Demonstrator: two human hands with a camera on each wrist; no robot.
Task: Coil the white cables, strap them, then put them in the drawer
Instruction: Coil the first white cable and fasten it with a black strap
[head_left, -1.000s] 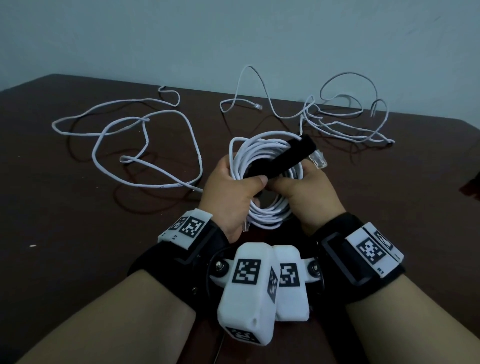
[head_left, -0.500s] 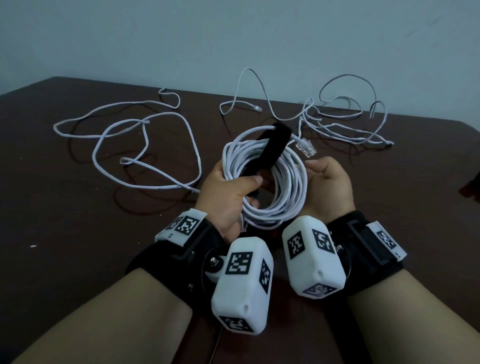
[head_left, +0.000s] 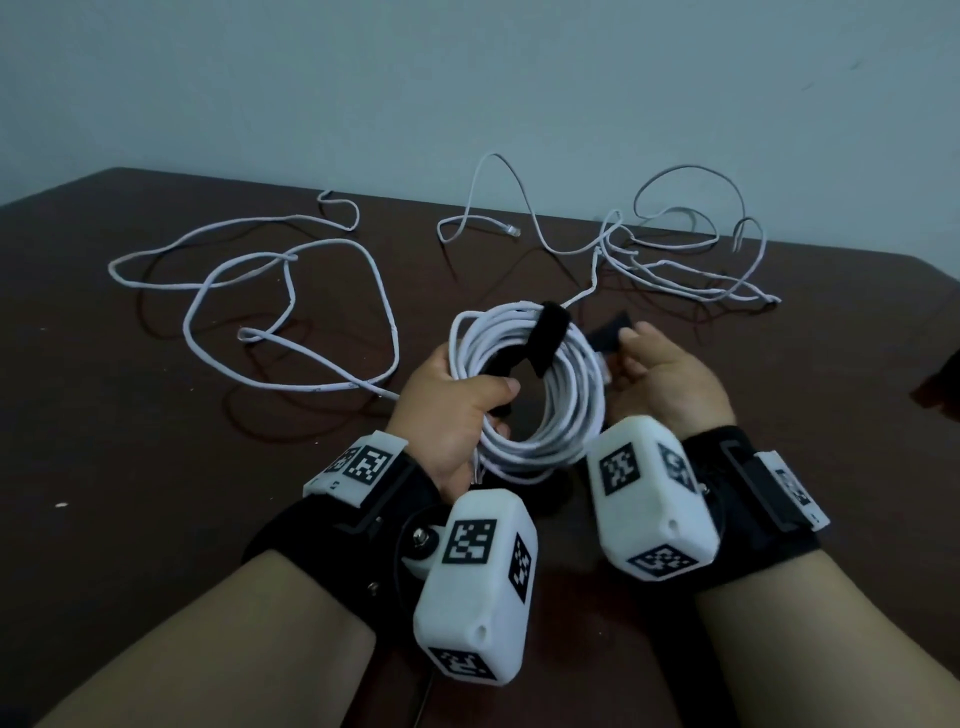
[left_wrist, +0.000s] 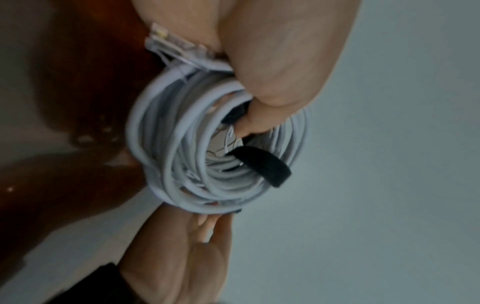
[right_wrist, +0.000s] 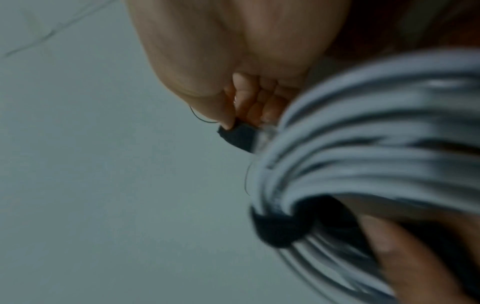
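My left hand (head_left: 462, 400) grips a coil of white cable (head_left: 545, 415) on its left side, thumb through the middle, above the dark table (head_left: 156, 467). A black strap (head_left: 549, 338) wraps over the top of the coil. The strap's free end (head_left: 610, 335) is pinched by my right hand (head_left: 649, 369), just right of the coil. In the left wrist view the coil (left_wrist: 187, 148) and strap (left_wrist: 262, 164) show below my thumb, with a clear plug (left_wrist: 171, 47) beside it. The right wrist view is blurred but shows my fingers pinching the strap end (right_wrist: 240, 136) beside the coil (right_wrist: 363, 144).
Two loose white cables lie on the table: one (head_left: 291, 301) spread out at the left, another (head_left: 675, 260) tangled at the back right by the wall (head_left: 467, 78). A dark object (head_left: 940, 387) sits at the right edge.
The strap has gone from lying across the coil's front to wrapped over its top. My right hand moved right, away from the coil's middle, and now pinches the strap's free end.
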